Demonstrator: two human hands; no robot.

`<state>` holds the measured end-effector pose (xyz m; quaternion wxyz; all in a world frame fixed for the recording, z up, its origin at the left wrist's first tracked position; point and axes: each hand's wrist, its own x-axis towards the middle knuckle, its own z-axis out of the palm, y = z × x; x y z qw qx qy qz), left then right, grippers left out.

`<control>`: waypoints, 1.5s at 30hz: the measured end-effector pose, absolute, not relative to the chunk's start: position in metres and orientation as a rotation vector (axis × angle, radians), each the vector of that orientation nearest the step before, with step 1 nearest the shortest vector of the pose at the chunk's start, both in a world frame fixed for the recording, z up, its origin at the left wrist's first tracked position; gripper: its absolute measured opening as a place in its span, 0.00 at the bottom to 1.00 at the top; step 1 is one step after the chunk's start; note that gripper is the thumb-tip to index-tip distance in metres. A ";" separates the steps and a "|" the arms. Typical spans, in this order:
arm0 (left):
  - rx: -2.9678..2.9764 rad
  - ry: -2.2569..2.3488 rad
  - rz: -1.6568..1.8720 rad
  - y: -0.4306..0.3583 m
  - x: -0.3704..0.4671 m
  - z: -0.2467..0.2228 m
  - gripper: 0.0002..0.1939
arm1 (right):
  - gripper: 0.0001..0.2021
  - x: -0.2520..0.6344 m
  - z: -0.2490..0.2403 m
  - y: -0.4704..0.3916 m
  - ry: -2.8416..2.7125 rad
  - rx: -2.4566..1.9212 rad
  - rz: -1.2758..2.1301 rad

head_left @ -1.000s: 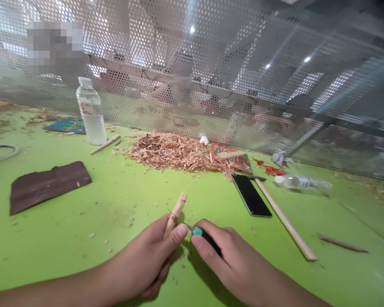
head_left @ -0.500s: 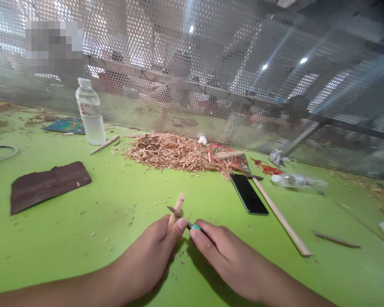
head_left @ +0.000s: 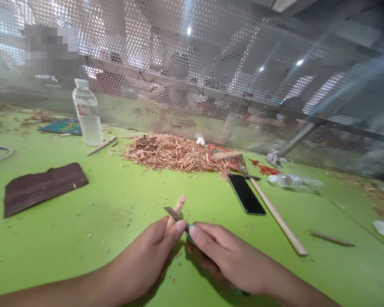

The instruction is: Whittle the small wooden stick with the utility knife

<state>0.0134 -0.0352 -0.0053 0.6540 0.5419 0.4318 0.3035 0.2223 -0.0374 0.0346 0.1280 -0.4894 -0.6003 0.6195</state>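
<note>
My left hand (head_left: 153, 251) is closed around a short pale wooden stick (head_left: 179, 205), whose notched upper end sticks out past the thumb. In my right hand (head_left: 225, 256) is a utility knife (head_left: 173, 213) with a green handle, mostly covered by the fingers. Its segmented blade lies across the stick, tip pointing up and left. My left thumb rests against the blade near the handle. Both hands are close together above the green table (head_left: 115, 238).
Behind the hands lies a heap of wood shavings (head_left: 169, 151). To the right are a black phone (head_left: 246, 194), a hammer (head_left: 280, 217), a lying plastic bottle (head_left: 294, 181) and a thin stick (head_left: 331, 238). Brown sandpaper (head_left: 46, 187) and an upright water bottle (head_left: 88, 115) are left. A perforated screen (head_left: 141, 94) stands behind.
My right hand has rolled the knife, so the flat of the blade now shows more and the green handle less. The view has shifted slightly; the stick stays in my left hand.
</note>
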 end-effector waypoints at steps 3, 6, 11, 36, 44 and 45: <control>1.239 0.918 0.703 -0.037 0.015 -0.006 0.27 | 0.27 0.227 0.035 -0.033 -1.428 -1.366 2.184; 1.243 0.896 0.734 -0.038 0.016 -0.006 0.26 | 0.28 0.230 0.038 -0.028 -1.273 -1.318 2.334; 1.204 0.947 0.645 -0.038 0.012 -0.005 0.26 | 0.27 0.234 0.042 -0.028 -1.218 -1.274 2.237; 1.191 0.982 0.611 -0.035 0.007 0.001 0.34 | 0.20 0.226 0.040 -0.036 -2.095 -1.476 1.315; 1.266 1.035 0.523 -0.038 0.004 0.000 0.38 | 0.17 0.228 0.039 -0.035 -2.045 -1.419 1.433; 1.268 1.030 0.522 -0.038 0.004 0.001 0.38 | 0.16 0.229 0.039 -0.035 -2.037 -1.407 1.444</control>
